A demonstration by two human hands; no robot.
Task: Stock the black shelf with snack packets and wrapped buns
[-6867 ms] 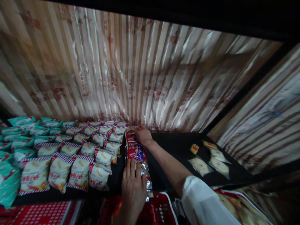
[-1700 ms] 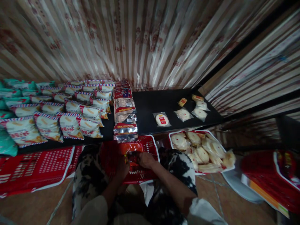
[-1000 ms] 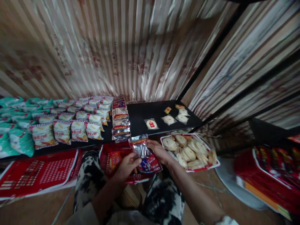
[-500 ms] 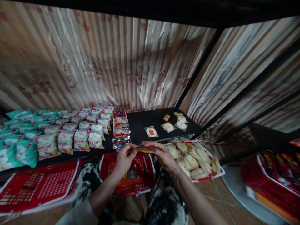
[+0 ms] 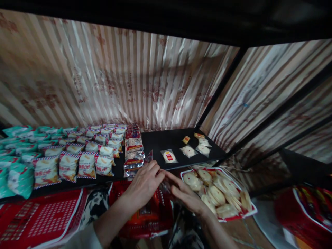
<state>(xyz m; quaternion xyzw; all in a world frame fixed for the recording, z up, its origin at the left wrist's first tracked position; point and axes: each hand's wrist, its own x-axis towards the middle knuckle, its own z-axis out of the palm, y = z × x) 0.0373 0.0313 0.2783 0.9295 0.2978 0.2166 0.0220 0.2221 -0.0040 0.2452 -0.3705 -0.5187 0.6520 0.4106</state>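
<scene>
Packet (image 5: 149, 156) in hand, and barely any of it to see: one dark, reddish-edged corner pokes up past the knuckles of the left hand (image 5: 146, 180), and the rest is hidden behind the fingers. That left hand is curled over and seems to be pinching it. Right hand (image 5: 184, 195) comes in alongside, fingers reaching to the left one's fingertips, thumb held apart from them (whether it grips anything, I can't tell from where I stand).

Just beyond the left hand, a column of silver-red packs (image 5: 133, 152) runs away toward the back of the black shelf (image 5: 166, 136), overlapping one another. Whether the poking corner touches the nearest ones is unclear. Farther to the left of that hand stand white bags (image 5: 86, 164) in rows, striped along their tops, and past them teal bags (image 5: 22, 178).

Beyond the right hand, a clear pack with a red label (image 5: 169, 156) lies flat on the shelf, with pale packs (image 5: 188, 151) and small yellow packs (image 5: 186, 139) a little farther off.

Under both hands is a red basket (image 5: 115, 193) with something orange (image 5: 145, 211) in it (blurred, so no telling what). Close by the right hand's outer side, a white-rimmed basket (image 5: 254, 209) is heaped with round, pale cakes (image 5: 216, 195) in clear wrapping.
</scene>
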